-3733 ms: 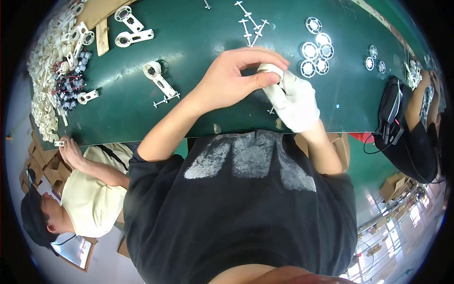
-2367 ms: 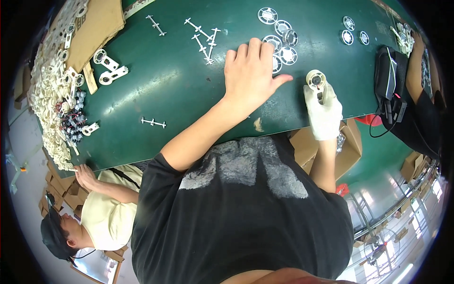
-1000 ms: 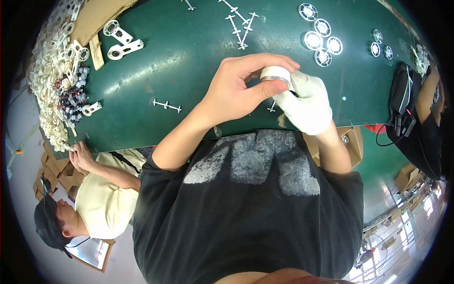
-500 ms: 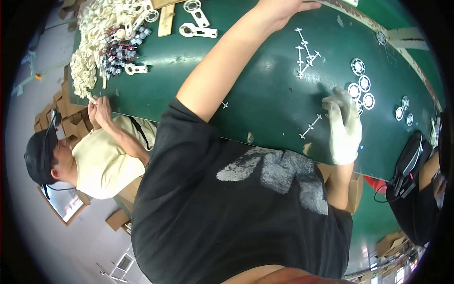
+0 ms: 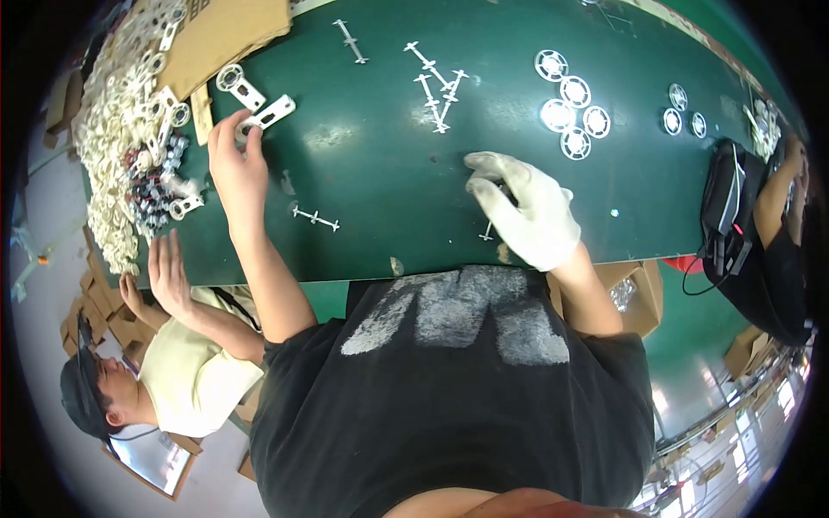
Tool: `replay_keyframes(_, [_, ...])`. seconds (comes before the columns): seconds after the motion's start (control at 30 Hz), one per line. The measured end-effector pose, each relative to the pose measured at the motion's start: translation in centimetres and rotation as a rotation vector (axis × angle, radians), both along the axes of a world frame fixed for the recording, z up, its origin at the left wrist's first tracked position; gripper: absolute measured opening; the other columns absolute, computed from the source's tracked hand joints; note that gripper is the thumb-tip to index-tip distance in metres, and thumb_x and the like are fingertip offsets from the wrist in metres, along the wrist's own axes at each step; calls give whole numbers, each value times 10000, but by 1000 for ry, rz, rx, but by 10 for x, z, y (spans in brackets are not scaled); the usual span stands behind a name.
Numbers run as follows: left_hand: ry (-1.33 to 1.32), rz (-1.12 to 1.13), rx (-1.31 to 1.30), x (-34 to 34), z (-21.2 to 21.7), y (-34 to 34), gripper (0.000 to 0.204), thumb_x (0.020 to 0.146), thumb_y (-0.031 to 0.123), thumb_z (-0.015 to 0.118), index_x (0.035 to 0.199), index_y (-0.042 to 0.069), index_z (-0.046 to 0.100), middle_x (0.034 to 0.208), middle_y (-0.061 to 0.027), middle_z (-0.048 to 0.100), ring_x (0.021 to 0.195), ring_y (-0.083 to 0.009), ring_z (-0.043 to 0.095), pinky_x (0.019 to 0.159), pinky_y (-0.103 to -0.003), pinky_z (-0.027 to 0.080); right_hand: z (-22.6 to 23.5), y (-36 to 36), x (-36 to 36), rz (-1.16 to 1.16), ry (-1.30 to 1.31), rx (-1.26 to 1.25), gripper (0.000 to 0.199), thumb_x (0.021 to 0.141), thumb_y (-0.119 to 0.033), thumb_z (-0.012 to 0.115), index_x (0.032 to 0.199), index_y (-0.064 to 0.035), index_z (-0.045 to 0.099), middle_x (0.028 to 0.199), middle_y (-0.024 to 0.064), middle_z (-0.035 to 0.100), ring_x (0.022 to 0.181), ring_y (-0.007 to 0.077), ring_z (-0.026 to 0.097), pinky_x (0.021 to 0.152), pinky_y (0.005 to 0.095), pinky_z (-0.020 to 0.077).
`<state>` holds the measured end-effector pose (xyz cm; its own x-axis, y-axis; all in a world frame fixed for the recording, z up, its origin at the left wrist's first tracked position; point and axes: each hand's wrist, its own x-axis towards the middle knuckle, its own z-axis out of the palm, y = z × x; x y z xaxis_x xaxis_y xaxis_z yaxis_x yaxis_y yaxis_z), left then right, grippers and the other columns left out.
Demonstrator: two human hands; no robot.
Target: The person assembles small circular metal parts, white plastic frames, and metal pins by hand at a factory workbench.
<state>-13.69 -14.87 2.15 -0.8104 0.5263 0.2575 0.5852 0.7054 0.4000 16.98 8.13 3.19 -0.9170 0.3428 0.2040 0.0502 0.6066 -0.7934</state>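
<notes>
My bare left hand [image 5: 237, 168] reaches over the left part of the table. Its fingers curve apart at the ring end of a white ring-headed housing [image 5: 276, 111]; whether they touch it I cannot tell. A second ring-headed housing [image 5: 245, 91] lies just beyond. My right hand [image 5: 528, 207], in a white glove, hovers near the front edge with thumb and fingers parted and nothing visible between them. Partly under it is a thin white plastic strip [image 5: 488, 231]. Similar strips [image 5: 440, 91] lie farther off, with another strip [image 5: 316, 218] between my hands. Round white spoked covers [image 5: 576, 116] sit to the right.
A heap of white parts [image 5: 112, 190] and dark wired components [image 5: 155, 186] covers the green table's left end, beside cardboard [image 5: 224, 43]. A co-worker's hand [image 5: 168, 274] is near the heap. A black bag [image 5: 730, 203] and smaller spoked discs [image 5: 678, 108] are at right.
My left hand has swung from the table's far side to the housings at left. My gloved hand has left the spoked covers, moving left and nearer. The view has shifted too.
</notes>
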Motion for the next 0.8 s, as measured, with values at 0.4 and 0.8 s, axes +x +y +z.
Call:
replay_keyframes(0.4, [-808, -883, 295, 145, 39, 143, 240, 890, -16, 712, 1127, 19, 706, 1144, -102, 672, 974, -178, 677, 779, -287, 564, 0, 13, 16, -330, 10, 347, 435, 804, -101, 755, 1220, -38, 646, 1088, 148, 651, 1015, 376, 622, 873, 478, 506])
replay_keyframes(0.8, [-37, -919, 75, 167, -19, 219, 334, 837, 250, 801, 1140, 150, 704, 1144, -14, 616, 1005, -239, 626, 830, -383, 561, 14, 41, 79, -777, -640, -13, 382, 935, -324, 698, 1209, -59, 695, 1012, 173, 744, 914, 277, 720, 819, 357, 553])
